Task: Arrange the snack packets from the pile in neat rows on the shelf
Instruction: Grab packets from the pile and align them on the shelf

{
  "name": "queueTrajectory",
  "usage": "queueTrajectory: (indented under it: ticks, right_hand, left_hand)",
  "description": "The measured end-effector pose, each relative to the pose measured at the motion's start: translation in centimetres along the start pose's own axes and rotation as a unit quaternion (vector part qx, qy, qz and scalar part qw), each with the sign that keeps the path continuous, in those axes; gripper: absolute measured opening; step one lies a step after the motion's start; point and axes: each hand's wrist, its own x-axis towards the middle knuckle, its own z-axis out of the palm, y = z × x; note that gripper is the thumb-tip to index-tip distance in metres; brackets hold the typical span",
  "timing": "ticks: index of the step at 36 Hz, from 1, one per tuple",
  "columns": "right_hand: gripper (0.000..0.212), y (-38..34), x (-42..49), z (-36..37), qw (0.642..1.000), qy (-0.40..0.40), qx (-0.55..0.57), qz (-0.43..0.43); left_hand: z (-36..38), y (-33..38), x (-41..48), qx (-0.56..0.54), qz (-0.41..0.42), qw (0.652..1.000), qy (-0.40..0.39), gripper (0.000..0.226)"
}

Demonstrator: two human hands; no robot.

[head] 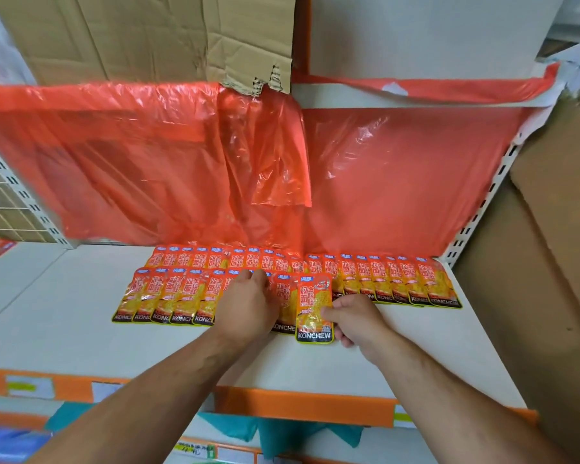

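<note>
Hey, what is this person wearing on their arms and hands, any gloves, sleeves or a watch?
Nothing that shows. The left hand and the right hand have no gloves and no visible rings. Neither wrist carries a watch or band, and no sleeve shows on either arm.

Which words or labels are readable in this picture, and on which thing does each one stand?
"KONCHEW": bottom band of the packet held by the right hand.
"KONCHEW", partly covered: bottom bands of the front-row packets.
Chinese characters on the packets: too blurred to read.
Paper labels at the bottom: too blurred to read.
</note>
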Motion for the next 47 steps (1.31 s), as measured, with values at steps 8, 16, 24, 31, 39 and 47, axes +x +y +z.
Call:
queueTrajectory:
  ticks: [8, 16, 24, 31, 39, 47]
  right_hand:
    - [0.019, -1.3, 0.9, 1.3, 0.997, 0.056, -0.048, 0.003]
    - [0.04, -1.8, 0.8, 2.3, 0.972, 0.13, -0.194, -0.018]
    - [0.024, -2.9, 0.1, 4.1, 0.921, 0.192, -0.338, -0.009]
    - [0.019, -3.5, -0.7, 5.1, 0.893, 0.256, -0.37, -0.013]
    - [0.018, -3.5, -2.8, 8.0, 0.851, 0.265, -0.435, -0.127]
    - [0.064, -5.1, -4.1, 12.0, 0.827, 0.124, -0.511, -0.197]
  left_hand:
    - [-0.9, -1.4, 1.1, -0.008, 0.065, 0.998, 0.016, 0.027]
    - [-0.8, -2.6, 1.4, -0.002, 0.117, 0.993, 0.01, 0.028]
    - [-1.8, -4.4, 1.7, 0.004, 0.139, 0.99, -0.034, 0.031]
    - [-2.3, -6.3, 2.0, 0.012, 0.175, 0.982, -0.067, 0.039]
    - [-2.7, -8.5, 0.9, 0.039, 0.185, 0.977, -0.095, 0.055]
    - [-4.6, -11.0, -1.8, 0.052, 0.117, 0.989, -0.072, 0.069]
